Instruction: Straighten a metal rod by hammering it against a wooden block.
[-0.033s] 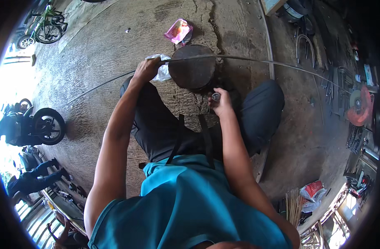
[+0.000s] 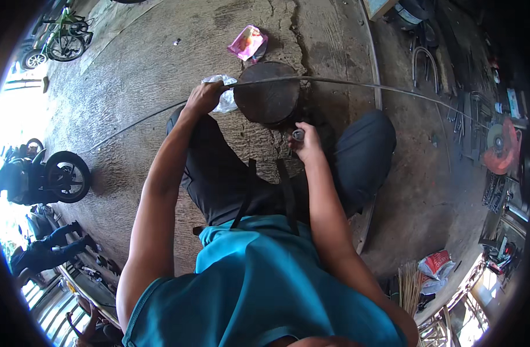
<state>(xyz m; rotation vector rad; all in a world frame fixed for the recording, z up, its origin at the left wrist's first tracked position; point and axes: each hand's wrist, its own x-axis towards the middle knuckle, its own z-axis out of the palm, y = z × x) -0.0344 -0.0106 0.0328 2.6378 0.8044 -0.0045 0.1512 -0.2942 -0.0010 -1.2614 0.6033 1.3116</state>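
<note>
A long thin metal rod [image 2: 346, 82] lies across the top of a round, dark, block-like stand [image 2: 268, 104] on the ground between my knees. My left hand [image 2: 203, 97] is closed around the rod just left of the stand. The rod runs on past it, down to the left, and its other end reaches far to the right. My right hand [image 2: 309, 144] is closed on a tool with a round grey end [image 2: 298, 135], just below the stand's near right edge. The rest of that tool is hidden, so its kind cannot be told.
Clear plastic [image 2: 225, 103] lies beside the stand, with a pink packet [image 2: 247, 43] beyond it. A grinder with a red guard [image 2: 501, 147] and metal tools sit at the right. A motorcycle [image 2: 65, 176] stands left; a person [image 2: 51, 240] is at lower left. Thin sticks [image 2: 409, 283] are lower right.
</note>
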